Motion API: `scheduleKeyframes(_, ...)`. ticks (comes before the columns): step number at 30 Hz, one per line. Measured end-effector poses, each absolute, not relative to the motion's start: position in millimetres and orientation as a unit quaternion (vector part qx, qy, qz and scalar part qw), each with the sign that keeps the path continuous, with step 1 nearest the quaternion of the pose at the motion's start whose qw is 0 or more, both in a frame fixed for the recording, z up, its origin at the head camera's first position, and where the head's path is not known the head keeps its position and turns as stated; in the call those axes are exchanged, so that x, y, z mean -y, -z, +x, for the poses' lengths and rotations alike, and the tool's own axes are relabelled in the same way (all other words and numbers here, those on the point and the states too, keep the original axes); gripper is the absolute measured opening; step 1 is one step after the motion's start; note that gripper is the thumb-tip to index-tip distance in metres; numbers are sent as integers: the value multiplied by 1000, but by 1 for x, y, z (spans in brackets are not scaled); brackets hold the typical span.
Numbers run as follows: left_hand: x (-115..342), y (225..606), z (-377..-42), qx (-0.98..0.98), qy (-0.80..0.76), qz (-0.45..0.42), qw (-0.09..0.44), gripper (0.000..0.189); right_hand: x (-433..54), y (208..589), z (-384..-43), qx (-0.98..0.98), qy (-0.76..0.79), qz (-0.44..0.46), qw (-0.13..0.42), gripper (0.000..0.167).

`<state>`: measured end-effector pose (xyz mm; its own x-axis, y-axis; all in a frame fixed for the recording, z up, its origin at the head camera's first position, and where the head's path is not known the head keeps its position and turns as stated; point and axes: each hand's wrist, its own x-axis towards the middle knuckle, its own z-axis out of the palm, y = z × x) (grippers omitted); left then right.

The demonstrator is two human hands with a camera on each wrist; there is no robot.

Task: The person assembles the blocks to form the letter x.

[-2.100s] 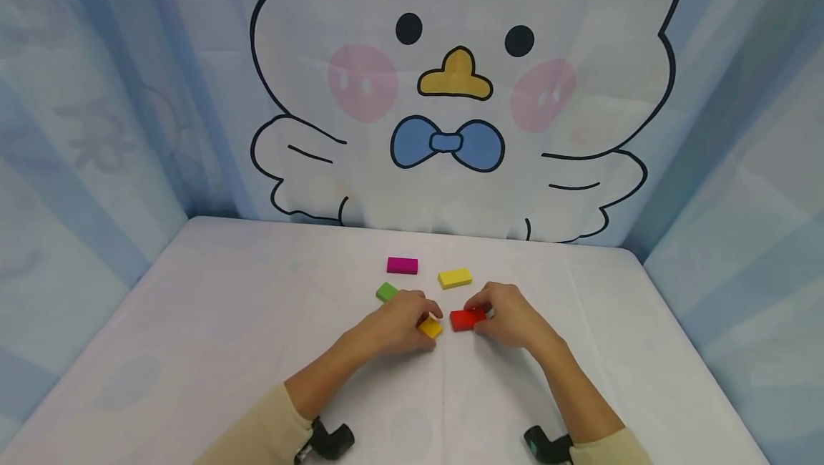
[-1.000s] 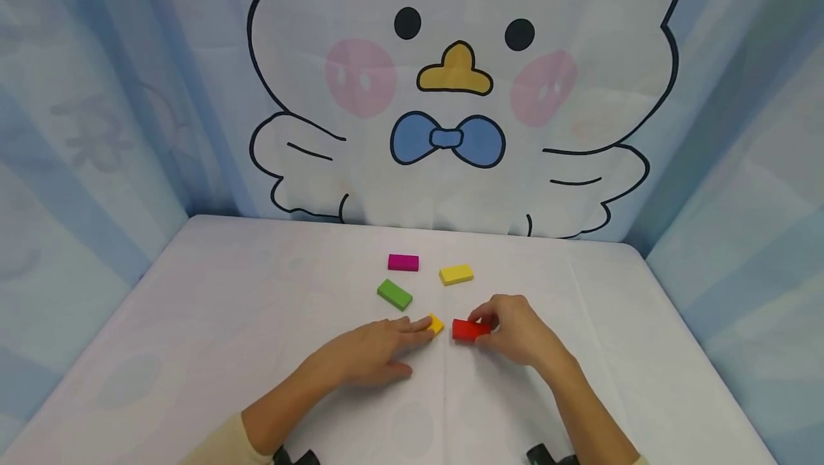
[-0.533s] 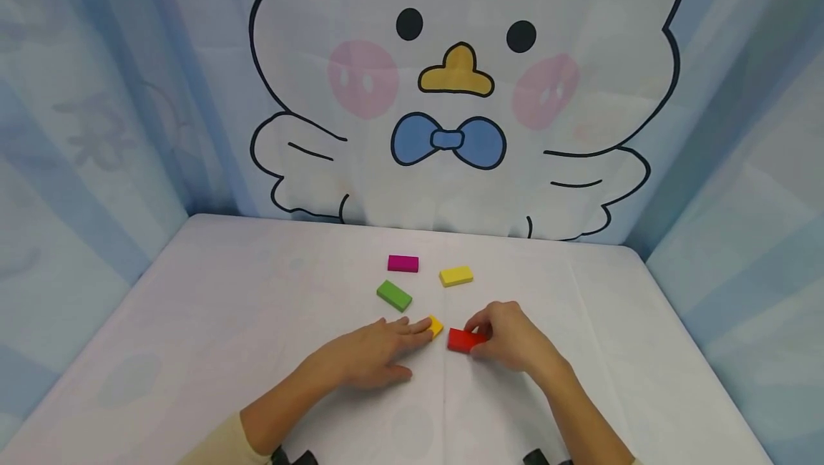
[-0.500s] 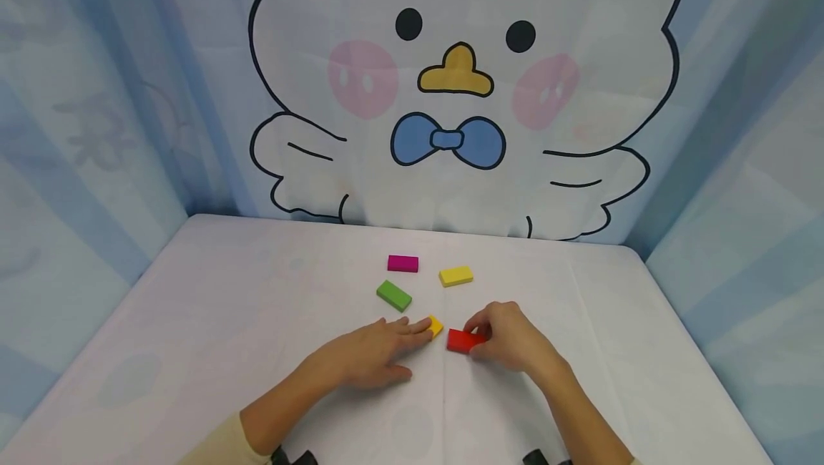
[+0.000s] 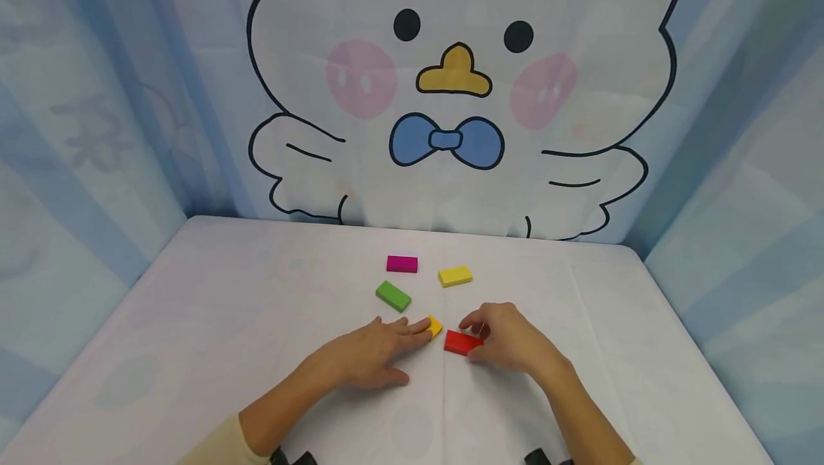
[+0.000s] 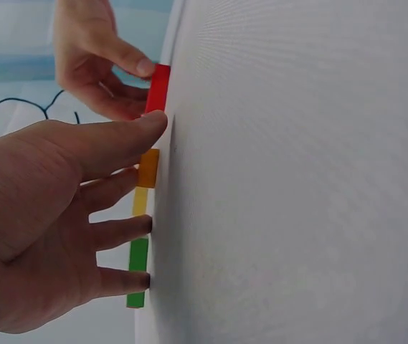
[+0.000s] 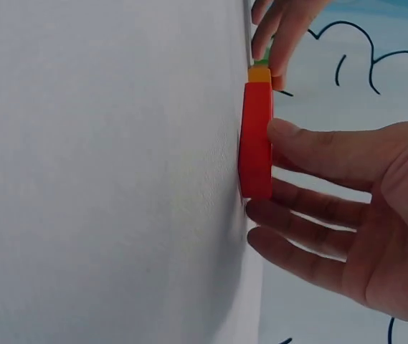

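In the head view a red block (image 5: pixel 463 343) lies flat on the white table just right of its centre crease. My right hand (image 5: pixel 511 336) holds it at its right end, thumb on the near side and fingers beyond; the index fingertip stands a little off its far edge. The right wrist view shows the thumb on the edge of the red block (image 7: pixel 256 140). My left hand (image 5: pixel 370 356) is flat with fingers spread, its fingertips over an orange-yellow block (image 5: pixel 435 326) that they partly hide. A small gap separates these two blocks.
Beyond the hands lie a green block (image 5: pixel 393 296), a magenta block (image 5: pixel 402 265) and a yellow block (image 5: pixel 455 277) on the white tabletop (image 5: pixel 257 293). A curtain with a cartoon bird (image 5: pixel 450 186) hangs behind the table's far edge.
My left hand went from gripping the orange-yellow block to lying flat on it. My right hand brought the red block nearer to me and turned it slightly; its index finger has since lifted off.
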<state>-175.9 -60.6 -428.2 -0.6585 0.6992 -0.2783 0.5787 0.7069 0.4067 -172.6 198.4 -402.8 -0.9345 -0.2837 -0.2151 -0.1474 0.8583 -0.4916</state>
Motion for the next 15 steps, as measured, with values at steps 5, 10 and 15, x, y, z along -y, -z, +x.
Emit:
scheduleKeyframes(5,62,430,-176,-898,-144,357,211,79,-207,400,-177,-936,255,-188,153,39)
scheduleKeyframes(10,64,430,-176,-897,-150,359,209,80,-213,401,-179,-914,271,-246,173,40)
scheduleKeyframes(15,65,430,-175,-898,-148,359,208,80,-214,401,-179,-905,279,-265,181,43)
